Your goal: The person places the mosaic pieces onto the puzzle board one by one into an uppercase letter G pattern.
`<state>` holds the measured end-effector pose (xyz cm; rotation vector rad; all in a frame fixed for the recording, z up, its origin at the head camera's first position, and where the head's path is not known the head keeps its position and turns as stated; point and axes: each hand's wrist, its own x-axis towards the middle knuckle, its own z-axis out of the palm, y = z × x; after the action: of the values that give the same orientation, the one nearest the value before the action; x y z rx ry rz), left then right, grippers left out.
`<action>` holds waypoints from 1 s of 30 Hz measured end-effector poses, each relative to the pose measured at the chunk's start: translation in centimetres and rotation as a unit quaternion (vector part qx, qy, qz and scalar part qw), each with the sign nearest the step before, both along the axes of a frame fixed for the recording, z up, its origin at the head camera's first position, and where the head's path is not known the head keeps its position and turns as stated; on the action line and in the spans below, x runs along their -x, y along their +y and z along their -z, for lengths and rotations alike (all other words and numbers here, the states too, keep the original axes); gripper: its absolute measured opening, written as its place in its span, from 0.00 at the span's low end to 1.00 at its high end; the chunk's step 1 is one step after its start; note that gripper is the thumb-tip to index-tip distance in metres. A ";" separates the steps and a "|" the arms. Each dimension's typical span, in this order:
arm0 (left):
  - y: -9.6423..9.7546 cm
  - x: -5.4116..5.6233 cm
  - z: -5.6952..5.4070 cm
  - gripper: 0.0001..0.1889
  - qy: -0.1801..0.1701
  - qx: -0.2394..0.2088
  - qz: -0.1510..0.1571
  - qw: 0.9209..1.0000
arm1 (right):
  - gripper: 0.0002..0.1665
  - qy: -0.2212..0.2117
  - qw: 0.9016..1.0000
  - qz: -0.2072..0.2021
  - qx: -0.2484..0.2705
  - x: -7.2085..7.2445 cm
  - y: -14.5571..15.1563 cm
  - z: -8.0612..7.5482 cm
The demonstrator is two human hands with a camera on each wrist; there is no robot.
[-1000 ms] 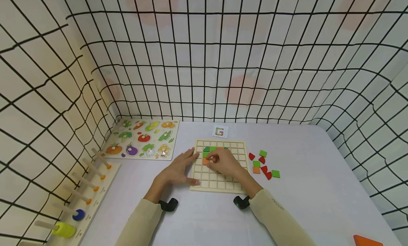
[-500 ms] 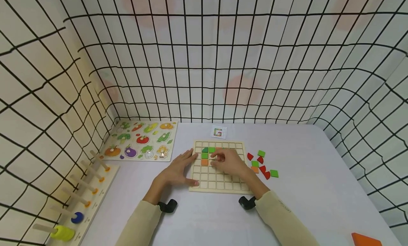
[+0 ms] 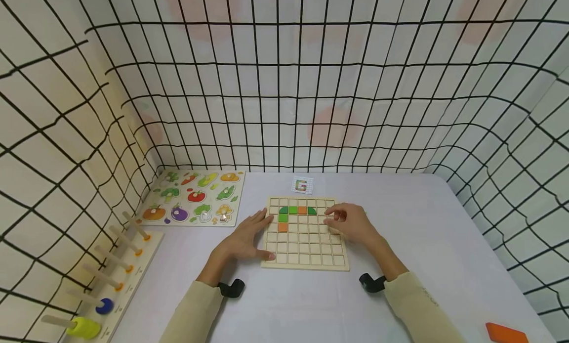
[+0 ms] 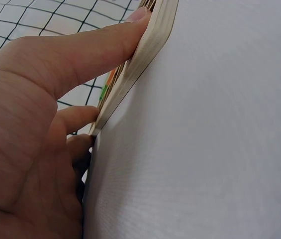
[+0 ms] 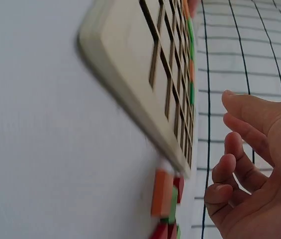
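My left hand (image 3: 246, 238) rests at the left edge of a wooden grid board (image 3: 303, 246), fingers and thumb spread along its rim. In the left wrist view the thumb (image 4: 95, 52) lies on the board's edge. Several tiles sit in the board's cells: a green square (image 3: 283, 218), an orange square (image 3: 282, 227), another orange square (image 3: 303, 210) and a rounded dark green piece (image 3: 312, 211). My right hand (image 3: 353, 223) hovers over the board's right edge, fingers loosely bent. Nothing shows between its fingers in the right wrist view, where loose tiles (image 5: 162, 194) lie beside the board.
A small pattern card (image 3: 303, 185) lies behind the board. A vegetable puzzle board (image 3: 191, 197) is at back left, with a peg stand (image 3: 133, 278) in front of it. An orange block (image 3: 506, 332) lies at front right. Black netting (image 3: 277, 96) surrounds the table.
My right hand has moved right, away from the tiles in the grid, uncovering the top row of tiles. It now covers the loose pieces in the head view. My left hand stays on the board.
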<state>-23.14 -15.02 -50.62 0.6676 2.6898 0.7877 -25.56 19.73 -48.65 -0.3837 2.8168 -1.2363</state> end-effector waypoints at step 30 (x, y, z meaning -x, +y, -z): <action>-0.1 0.0 0.0 0.60 0.002 -0.004 0.004 1.000 | 0.20 0.004 0.992 0.093 -0.081 0.3 9.1 2.1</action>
<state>-23.13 -15.15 -50.65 0.6817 2.6880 0.7957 -25.89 28.86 -50.75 -0.1195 2.9893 -1.0240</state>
